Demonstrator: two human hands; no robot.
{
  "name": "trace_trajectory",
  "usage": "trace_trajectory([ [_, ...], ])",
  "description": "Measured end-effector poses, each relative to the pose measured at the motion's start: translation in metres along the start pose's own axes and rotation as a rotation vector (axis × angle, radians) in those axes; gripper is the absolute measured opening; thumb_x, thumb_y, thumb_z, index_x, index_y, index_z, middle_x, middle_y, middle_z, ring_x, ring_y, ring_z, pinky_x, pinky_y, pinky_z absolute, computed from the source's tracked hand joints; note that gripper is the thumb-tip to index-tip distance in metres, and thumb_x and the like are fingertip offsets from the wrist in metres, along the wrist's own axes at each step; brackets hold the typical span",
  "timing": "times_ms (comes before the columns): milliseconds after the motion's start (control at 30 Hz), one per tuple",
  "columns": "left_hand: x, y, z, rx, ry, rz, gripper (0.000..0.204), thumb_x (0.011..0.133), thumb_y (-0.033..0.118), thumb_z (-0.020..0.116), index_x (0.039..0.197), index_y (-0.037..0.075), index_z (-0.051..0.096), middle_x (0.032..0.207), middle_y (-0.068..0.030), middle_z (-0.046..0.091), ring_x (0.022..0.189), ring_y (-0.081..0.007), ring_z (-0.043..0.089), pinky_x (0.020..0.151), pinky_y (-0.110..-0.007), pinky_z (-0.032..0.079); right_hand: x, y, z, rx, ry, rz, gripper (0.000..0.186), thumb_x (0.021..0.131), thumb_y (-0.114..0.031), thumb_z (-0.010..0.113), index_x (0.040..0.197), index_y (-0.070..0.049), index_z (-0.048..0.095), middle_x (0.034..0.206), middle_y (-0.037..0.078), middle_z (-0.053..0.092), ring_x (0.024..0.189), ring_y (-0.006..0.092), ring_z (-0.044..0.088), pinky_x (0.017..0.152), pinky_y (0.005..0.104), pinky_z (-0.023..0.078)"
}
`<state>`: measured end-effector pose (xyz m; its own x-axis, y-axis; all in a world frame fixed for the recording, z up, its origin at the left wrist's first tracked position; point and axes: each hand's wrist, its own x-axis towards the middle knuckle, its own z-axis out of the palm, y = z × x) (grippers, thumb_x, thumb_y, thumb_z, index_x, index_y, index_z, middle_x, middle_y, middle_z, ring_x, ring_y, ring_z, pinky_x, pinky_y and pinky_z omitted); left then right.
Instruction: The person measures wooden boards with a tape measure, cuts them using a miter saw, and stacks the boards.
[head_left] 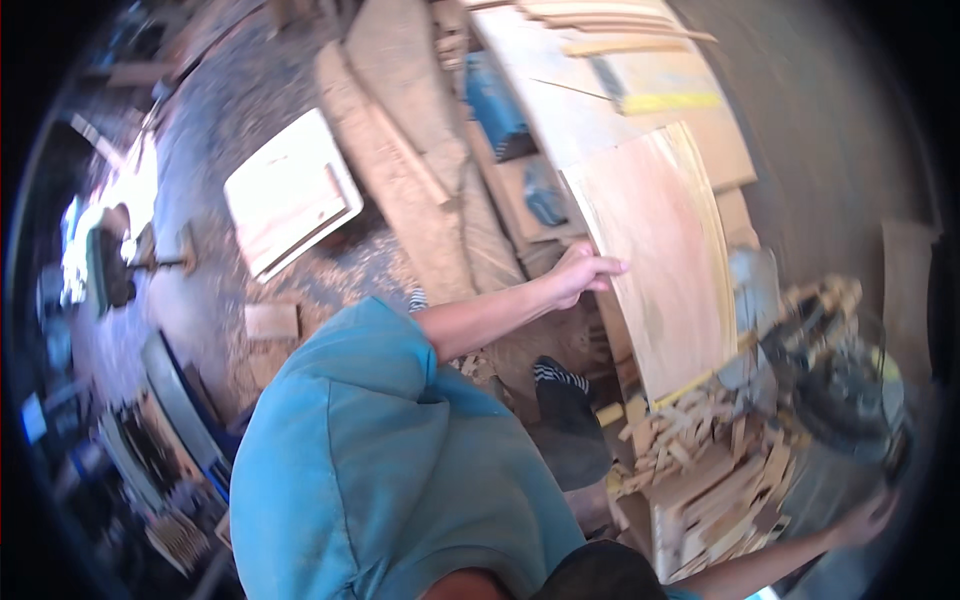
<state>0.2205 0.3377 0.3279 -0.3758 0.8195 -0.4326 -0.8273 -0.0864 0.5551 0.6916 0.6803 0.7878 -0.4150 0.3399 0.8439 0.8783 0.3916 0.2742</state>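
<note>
We are pinching the plywood panel (672, 265) by its edge with our left hand (583, 275); it is extending just right of that hand, gripped but not yet released, while we are holding our right hand (868, 518), its grip unclear, near the dark round machine (848, 400)

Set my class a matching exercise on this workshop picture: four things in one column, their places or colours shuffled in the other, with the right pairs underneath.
Column one:
1. Left hand
2. Right hand
3. White square panel
4. Shirt

Column two:
A. Blue-green
B. Far lower right of the picture
C. At the left edge of the wooden board
D. Upper left of the picture

Right pairs: 1-C, 2-B, 3-D, 4-A
</note>
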Motion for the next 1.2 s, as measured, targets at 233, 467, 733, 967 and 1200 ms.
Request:
trace_trajectory([
  [233,-0.19,0.082,-0.214,-0.26,0.214,0.222,0.032,0.093,0.013,0.074,0.119,-0.004,0.069,0.112,-0.0153,0.076,0.096,-0.0215,0.076,0.086,-0.035,0.065,-0.276,-0.367,-0.016,0.685,-0.139,-0.097,0.013,0.092,0.007,0.064,0.098,0.003,0.075,0.096,0.013,0.073,0.084,0.025,0.069,0.076,0.0358,0.056],
  [467,-0.291,0.068,-0.402,-0.299,1.002,0.453,0.039,0.091,0.016,0.075,0.118,-0.01,0.066,0.105,-0.0183,0.074,0.083,-0.0214,0.075,0.065,-0.028,0.064,-0.473,-0.559,-0.079,1.049,-1.173,-0.048,0.015,0.087,0.0,0.066,0.096,-0.002,0.076,0.092,0.01,0.074,0.082,0.0231,0.069,0.074,0.0335,0.055],
  [733,-0.334,0.099,-0.554,-0.503,1.355,0.635,0.042,0.091,0.013,0.075,0.121,-0.014,0.062,0.106,-0.0229,0.067,0.079,-0.0219,0.071,0.062,-0.027,0.064,-0.489,-0.563,-0.057,0.89,-1.36,-0.019,0.016,0.086,-0.003,0.068,0.097,0.001,0.078,0.079,0.01,0.075,0.07,0.0159,0.068,0.071,0.0333,0.056],
  [967,-0.387,0.083,-0.618,-0.391,1.085,0.265,0.098,0.1,0.059,0.055,0.167,0.005,0.008,0.165,-0.0334,0.024,0.144,-0.0469,0.044,0.113,-0.06,0.044,-0.455,-0.553,-0.03,0.939,-1.302,0.1,0.018,0.088,-0.002,0.067,0.102,0.001,0.076,0.083,0.005,0.073,0.074,0.012,0.064,0.07,0.0285,0.052],
  [1200,-0.326,-0.08,-0.531,0.372,0.771,-0.352,0.088,0.092,0.077,0.051,0.139,0.002,0.053,0.128,-0.0287,0.062,0.12,-0.0412,0.061,0.102,-0.054,0.048,-0.487,-0.547,-0.084,0.985,-1.276,0.265,0.015,0.09,-0.005,0.069,0.1,0.001,0.077,0.079,0.003,0.072,0.074,0.0105,0.064,0.07,0.0283,0.053],
])
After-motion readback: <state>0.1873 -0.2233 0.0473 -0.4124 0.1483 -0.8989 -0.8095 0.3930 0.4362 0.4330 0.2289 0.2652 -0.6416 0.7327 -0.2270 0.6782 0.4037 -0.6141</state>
